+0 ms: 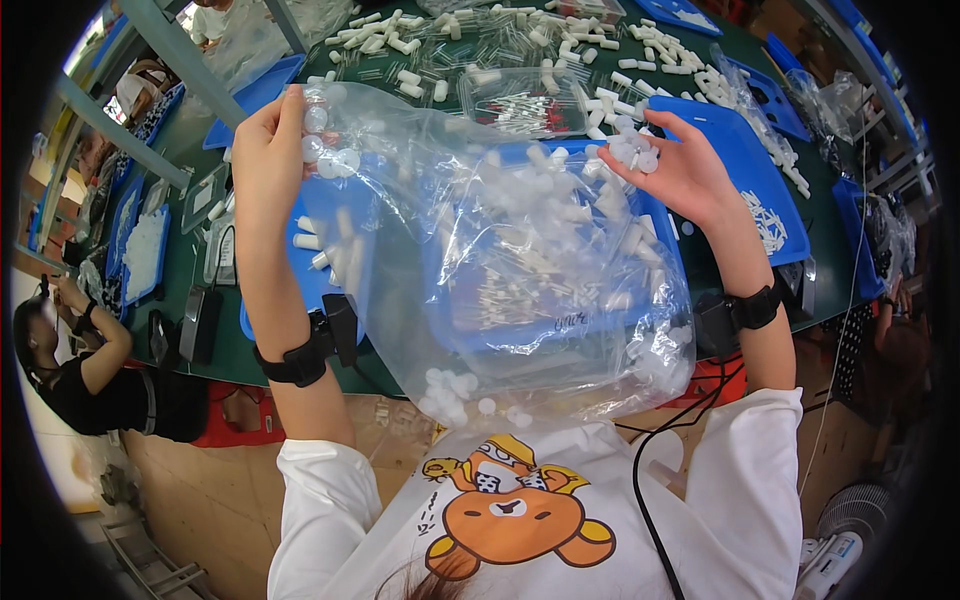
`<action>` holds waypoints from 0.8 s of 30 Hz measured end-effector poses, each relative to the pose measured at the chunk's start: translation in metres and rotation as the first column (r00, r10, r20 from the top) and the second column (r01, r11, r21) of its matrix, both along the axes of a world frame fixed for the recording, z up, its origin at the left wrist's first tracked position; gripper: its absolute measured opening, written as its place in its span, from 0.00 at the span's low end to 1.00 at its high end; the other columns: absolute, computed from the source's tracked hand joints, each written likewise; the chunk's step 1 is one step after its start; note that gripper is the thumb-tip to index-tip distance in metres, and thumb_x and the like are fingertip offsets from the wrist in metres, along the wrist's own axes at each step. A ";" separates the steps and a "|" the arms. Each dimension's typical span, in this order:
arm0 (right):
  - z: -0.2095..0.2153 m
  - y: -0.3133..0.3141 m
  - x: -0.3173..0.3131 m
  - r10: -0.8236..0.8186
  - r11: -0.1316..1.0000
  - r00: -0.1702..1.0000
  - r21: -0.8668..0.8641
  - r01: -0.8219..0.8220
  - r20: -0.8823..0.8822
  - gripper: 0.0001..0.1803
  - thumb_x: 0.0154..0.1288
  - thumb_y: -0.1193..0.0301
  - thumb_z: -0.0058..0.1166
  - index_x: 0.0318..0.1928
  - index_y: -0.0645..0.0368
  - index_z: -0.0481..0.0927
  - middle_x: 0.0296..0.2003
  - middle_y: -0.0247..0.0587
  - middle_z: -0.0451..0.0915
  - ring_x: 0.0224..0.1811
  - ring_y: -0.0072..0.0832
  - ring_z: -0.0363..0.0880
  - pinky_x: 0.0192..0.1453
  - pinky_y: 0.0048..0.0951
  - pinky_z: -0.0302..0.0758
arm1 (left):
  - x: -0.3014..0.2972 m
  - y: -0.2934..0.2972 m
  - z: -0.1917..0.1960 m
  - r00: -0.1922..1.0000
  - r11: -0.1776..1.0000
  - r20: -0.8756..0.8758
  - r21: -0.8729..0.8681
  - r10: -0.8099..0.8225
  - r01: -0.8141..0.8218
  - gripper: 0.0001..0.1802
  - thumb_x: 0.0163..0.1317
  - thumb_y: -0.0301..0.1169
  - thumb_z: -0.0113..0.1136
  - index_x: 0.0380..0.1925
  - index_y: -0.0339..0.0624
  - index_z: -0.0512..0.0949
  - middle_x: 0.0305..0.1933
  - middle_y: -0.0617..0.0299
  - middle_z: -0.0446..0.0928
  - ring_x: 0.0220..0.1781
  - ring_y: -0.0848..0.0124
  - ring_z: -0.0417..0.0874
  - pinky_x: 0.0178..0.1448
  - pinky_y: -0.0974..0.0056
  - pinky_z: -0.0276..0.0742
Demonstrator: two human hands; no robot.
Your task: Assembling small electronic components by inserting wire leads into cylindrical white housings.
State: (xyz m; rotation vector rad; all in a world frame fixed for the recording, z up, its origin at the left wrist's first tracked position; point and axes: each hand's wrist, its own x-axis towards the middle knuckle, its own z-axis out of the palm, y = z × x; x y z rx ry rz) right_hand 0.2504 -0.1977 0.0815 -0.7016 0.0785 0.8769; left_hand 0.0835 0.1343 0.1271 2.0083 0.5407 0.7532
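A large clear plastic bag (pixel 395 300) hangs in front of me over the table. My left hand (pixel 268 145) is closed on the bag's upper left part. Round white plastic caps (pixel 447 392) lie in the bag's lower corners, and more show near my left fingers. On the right, my right hand (pixel 690 172) is cupped palm up, thumb and fingers apart, holding a small pile of white caps (pixel 633 152). Through the bag I see a blue tray (pixel 674 262) with white cylinders and small white sticks, partly blurred by the plastic.
A clear box (pixel 525 105) of red-and-white sticks stands behind the bag. White cylinders (pixel 375 35) and clear tubes lie scattered at the back of the green table (pixel 185 270). Another blue tray (pixel 790 215) is at right. A person (pixel 90 350) sits at far left; a black cable (pixel 640 480) crosses my shirt.
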 end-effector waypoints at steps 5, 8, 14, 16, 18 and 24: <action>-0.006 -0.001 -0.003 0.060 0.799 0.826 -0.523 0.297 0.561 0.32 0.63 0.61 0.52 0.60 0.67 0.57 0.57 0.55 0.62 0.61 0.50 0.63 0.62 0.47 0.66 | -0.003 0.000 0.003 1.000 0.988 -0.001 -0.153 -0.022 0.022 0.21 0.66 0.45 0.48 0.41 0.38 0.79 0.24 0.63 0.79 0.17 0.85 0.65 0.19 0.76 0.57; -0.004 0.011 -0.023 0.439 0.486 0.526 -0.685 0.543 0.728 0.27 0.62 0.64 0.53 0.56 0.65 0.63 0.52 0.54 0.66 0.58 0.46 0.66 0.59 0.42 0.67 | -0.013 -0.004 0.008 0.995 0.957 0.048 -0.274 -0.088 0.097 0.21 0.66 0.43 0.49 0.45 0.36 0.77 0.27 0.61 0.79 0.19 0.85 0.68 0.18 0.77 0.57; -0.011 0.015 -0.056 0.708 0.588 -0.193 -0.416 0.694 0.679 0.09 0.56 0.72 0.55 0.37 0.63 0.76 0.38 0.47 0.73 0.45 0.44 0.70 0.51 0.37 0.67 | -0.023 -0.003 0.007 0.954 0.876 0.200 -0.386 -0.225 0.288 0.17 0.65 0.37 0.48 0.45 0.34 0.74 0.30 0.56 0.80 0.22 0.81 0.73 0.19 0.78 0.60; -0.013 0.021 -0.061 0.748 0.625 -0.243 -0.534 0.569 0.617 0.08 0.56 0.72 0.56 0.36 0.63 0.76 0.36 0.45 0.74 0.46 0.42 0.71 0.51 0.34 0.67 | -0.024 -0.009 0.009 0.943 0.856 0.255 -0.416 -0.215 0.307 0.17 0.66 0.36 0.48 0.46 0.34 0.74 0.31 0.55 0.80 0.22 0.81 0.74 0.19 0.79 0.61; -0.006 0.037 -0.060 0.861 0.479 -0.048 -0.777 0.408 0.506 0.12 0.59 0.67 0.56 0.38 0.63 0.77 0.38 0.46 0.76 0.44 0.39 0.73 0.48 0.33 0.70 | -0.022 -0.022 0.010 0.924 0.829 0.345 -0.460 -0.162 0.317 0.17 0.66 0.35 0.48 0.46 0.34 0.74 0.31 0.55 0.80 0.22 0.81 0.75 0.19 0.79 0.62; -0.024 0.067 -0.050 0.635 0.764 0.211 -0.644 -0.034 0.743 0.22 0.66 0.57 0.50 0.51 0.62 0.74 0.48 0.45 0.76 0.47 0.31 0.76 0.49 0.30 0.73 | -0.024 -0.015 0.001 0.926 0.782 0.256 -0.499 -0.278 0.373 0.20 0.63 0.40 0.51 0.47 0.35 0.74 0.26 0.61 0.77 0.26 0.80 0.76 0.21 0.77 0.65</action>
